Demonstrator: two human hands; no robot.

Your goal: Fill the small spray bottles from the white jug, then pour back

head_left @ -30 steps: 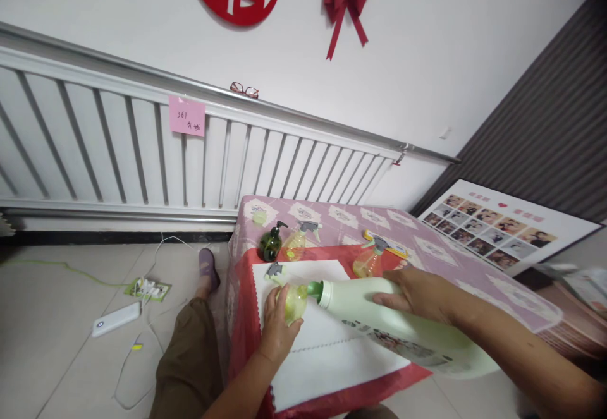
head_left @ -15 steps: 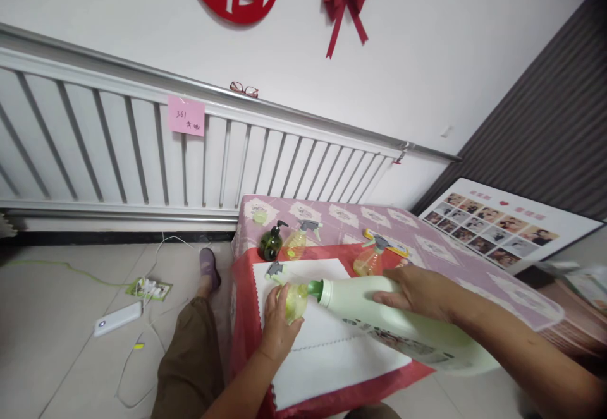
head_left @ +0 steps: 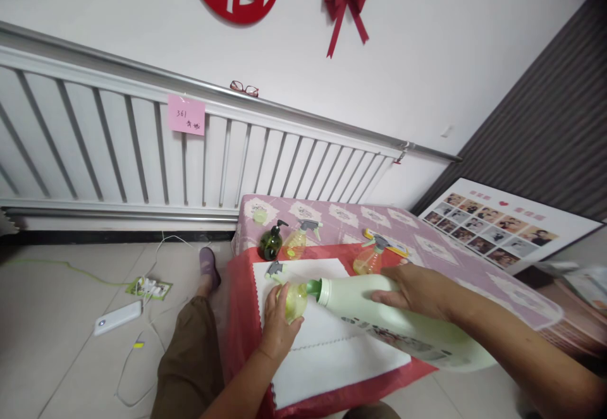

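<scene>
My left hand (head_left: pixel 279 324) is wrapped round a small clear yellowish bottle (head_left: pixel 296 302) above a white cloth (head_left: pixel 332 359). In my right hand (head_left: pixel 417 289) is a large pale green jug (head_left: pixel 379 305), tipped on its side by its handle. The jug's green spout (head_left: pixel 313 289) meets the mouth of the small bottle; whether liquid flows is too small to tell. Just behind the left hand lies a grey and green spray head (head_left: pixel 275 271). A dark green pump bottle (head_left: pixel 270 242), a yellow spray bottle (head_left: pixel 298 241) and an orange spray bottle (head_left: pixel 370 256) stand farther back.
A red cloth (head_left: pixel 244 318) lies over the purple patterned tablecloth (head_left: pixel 327 212), with a small green cap (head_left: pixel 260 216) at the back left. A white radiator (head_left: pixel 218 160) runs along the wall. On the floor are a power strip (head_left: pixel 149 288), cables and a white power bank (head_left: pixel 118 318).
The jug's base has risen very slightly. Both hands otherwise keep their places, with the spout still at the small bottle's mouth.
</scene>
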